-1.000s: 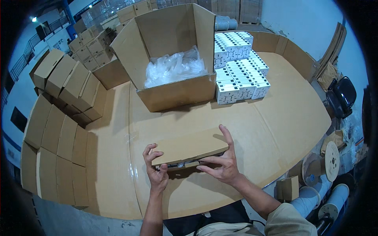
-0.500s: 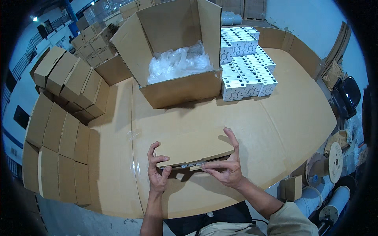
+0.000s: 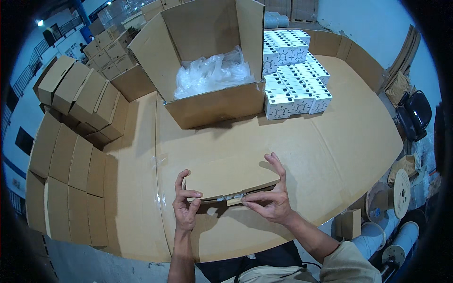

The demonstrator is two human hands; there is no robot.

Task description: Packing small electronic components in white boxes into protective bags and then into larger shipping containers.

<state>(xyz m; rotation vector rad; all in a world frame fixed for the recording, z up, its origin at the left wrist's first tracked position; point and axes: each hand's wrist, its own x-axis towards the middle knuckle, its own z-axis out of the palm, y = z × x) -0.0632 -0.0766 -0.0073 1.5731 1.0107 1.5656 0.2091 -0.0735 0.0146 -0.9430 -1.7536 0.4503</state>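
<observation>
Left hand [image 3: 186, 207], right hand [image 3: 270, 200] (both gripping) small carton [image 3: 230, 177]; seemingly closed

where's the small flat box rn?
In the head view the small flat box sits low centre on the cardboard-covered table, held between the left hand and right hand, nearer than the big open carton.

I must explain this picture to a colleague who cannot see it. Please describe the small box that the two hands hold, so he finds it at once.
On the cardboard-covered table, look near the front edge, below the big open carton. The small flat brown box sits between the left hand and right hand; the other small boxes are stacked apart.
</observation>
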